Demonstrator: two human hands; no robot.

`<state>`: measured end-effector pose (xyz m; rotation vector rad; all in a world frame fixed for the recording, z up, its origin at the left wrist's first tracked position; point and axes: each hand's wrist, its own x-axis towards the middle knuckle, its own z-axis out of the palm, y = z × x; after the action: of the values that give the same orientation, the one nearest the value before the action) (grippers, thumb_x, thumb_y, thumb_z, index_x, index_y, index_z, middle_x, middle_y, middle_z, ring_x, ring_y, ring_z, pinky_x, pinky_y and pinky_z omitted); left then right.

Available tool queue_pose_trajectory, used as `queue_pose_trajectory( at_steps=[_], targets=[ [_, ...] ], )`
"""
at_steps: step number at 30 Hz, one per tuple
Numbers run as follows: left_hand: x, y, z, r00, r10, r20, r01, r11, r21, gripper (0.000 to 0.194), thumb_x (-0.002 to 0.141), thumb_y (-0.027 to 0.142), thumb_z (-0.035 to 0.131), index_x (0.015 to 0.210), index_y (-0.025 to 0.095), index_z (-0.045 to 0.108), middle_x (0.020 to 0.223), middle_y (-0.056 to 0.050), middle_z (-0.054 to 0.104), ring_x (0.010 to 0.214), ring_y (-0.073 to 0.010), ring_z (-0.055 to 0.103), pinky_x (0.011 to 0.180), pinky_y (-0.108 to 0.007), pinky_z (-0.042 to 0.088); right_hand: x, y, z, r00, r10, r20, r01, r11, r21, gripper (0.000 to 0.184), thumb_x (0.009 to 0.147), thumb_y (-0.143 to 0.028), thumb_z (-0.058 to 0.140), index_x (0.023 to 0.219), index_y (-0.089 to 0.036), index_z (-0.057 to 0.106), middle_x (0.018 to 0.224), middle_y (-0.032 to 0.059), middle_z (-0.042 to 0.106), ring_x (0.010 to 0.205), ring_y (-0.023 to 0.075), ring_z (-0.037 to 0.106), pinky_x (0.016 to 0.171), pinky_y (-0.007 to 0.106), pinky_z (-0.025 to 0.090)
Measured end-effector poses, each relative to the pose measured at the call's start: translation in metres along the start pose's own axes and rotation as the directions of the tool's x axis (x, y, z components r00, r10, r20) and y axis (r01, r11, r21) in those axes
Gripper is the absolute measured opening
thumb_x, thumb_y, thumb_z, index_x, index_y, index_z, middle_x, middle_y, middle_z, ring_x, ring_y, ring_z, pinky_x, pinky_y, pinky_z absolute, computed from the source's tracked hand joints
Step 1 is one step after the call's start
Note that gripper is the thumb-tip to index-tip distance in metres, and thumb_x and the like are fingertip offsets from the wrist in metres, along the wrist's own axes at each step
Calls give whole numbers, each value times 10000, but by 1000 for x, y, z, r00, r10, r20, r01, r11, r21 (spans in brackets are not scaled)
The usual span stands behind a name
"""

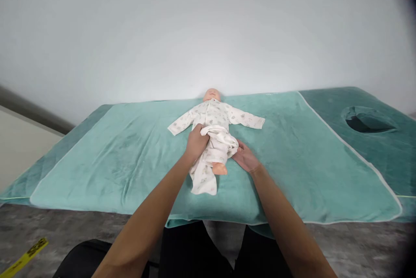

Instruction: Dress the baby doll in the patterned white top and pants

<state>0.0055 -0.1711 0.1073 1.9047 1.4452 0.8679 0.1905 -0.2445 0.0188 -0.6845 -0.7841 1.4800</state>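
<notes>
A baby doll (212, 95) lies on its back on a light teal towel (136, 161), head toward the wall. It wears a white patterned sleepsuit (214, 117) with both sleeves spread out. My left hand (196, 143) is closed on bunched sleepsuit fabric at the doll's waist. Beside the doll's hip, my right hand (246, 157) rests with its fingers tucked against the bunched fabric. One bare doll foot (220, 168) sticks out of the gathered cloth, and an empty trouser leg (203, 180) trails toward me.
The towel covers a darker teal massage table (373, 148) with a face hole (368, 121) at the right end. A pale wall stands behind it. Grey floor and yellow tape (26, 257) show at lower left.
</notes>
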Motion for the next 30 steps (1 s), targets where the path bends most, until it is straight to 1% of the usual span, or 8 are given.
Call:
queue_pose_trajectory(
  at_steps=[4, 9, 13, 17, 21, 24, 28, 30],
  targets=[
    [-6, 4, -5, 980, -67, 186, 100, 980, -171, 195, 718, 294, 619, 890, 202, 604, 913, -36, 671, 905, -228, 605, 798, -332, 447, 9, 3, -2, 971, -125, -205, 121, 992, -34, 412, 739, -524, 774, 979, -239, 599, 985, 32, 692, 895, 199, 652, 808, 351, 542],
    [-25, -12, -39, 841, 44, 539, 338, 735, -587, 350, 649, 441, 749, 836, 162, 651, 779, -67, 649, 799, -239, 625, 780, -352, 482, 11, 2, -4, 946, -154, -285, 110, 980, -163, 454, 774, -646, 694, 766, -235, 501, 724, -16, 547, 682, 153, 526, 654, 285, 476],
    [-15, -34, -48, 852, 72, 519, 371, 616, -694, 393, 739, 536, 675, 854, 160, 671, 713, -74, 632, 722, -232, 621, 733, -372, 502, 2, -5, 3, 980, -58, -189, 22, 982, -188, 477, 847, -629, 636, 671, -228, 447, 646, -40, 431, 612, 115, 410, 595, 248, 398],
    [13, -39, -31, 893, 49, 447, 348, 554, -756, 348, 796, 502, 599, 800, 158, 652, 617, -58, 593, 666, -224, 622, 760, -406, 536, -1, -3, 4, 987, -36, -158, -2, 972, -235, 518, 768, -630, 705, 624, -232, 406, 588, -51, 379, 556, 112, 343, 531, 255, 336],
    [35, -42, -18, 824, 75, 561, 461, 486, -742, 258, 732, 367, 653, 822, 129, 698, 684, -88, 663, 689, -231, 644, 713, -382, 543, 0, -6, -10, 991, 42, -131, -86, 932, -351, 556, 741, -668, 693, 550, -217, 430, 532, -40, 397, 508, 105, 306, 482, 262, 281],
    [40, -57, -13, 785, 64, 616, 539, 420, -730, 275, 657, 264, 741, 893, 123, 729, 823, -88, 722, 761, -213, 666, 726, -326, 535, 7, -34, -10, 983, 179, -36, -169, 813, -558, 547, 740, -691, 690, 565, -198, 532, 552, -15, 492, 538, 122, 400, 494, 257, 328],
    [39, -72, -8, 746, 159, 646, 563, 367, -740, 334, 646, 247, 807, 955, 153, 722, 875, -63, 718, 778, -204, 665, 721, -314, 522, 38, -89, 31, 940, 320, 118, -129, 655, -744, 417, 788, -600, 701, 881, -194, 732, 768, 8, 649, 699, 160, 552, 596, 261, 426],
    [36, -71, -8, 767, 225, 601, 512, 348, -785, 325, 637, 258, 828, 925, 172, 705, 882, -50, 703, 784, -204, 656, 715, -318, 514, 59, -102, 61, 888, 419, 190, -121, 611, -782, 398, 774, -562, 726, 950, -206, 753, 788, 1, 660, 698, 156, 564, 593, 254, 423]
  ],
)
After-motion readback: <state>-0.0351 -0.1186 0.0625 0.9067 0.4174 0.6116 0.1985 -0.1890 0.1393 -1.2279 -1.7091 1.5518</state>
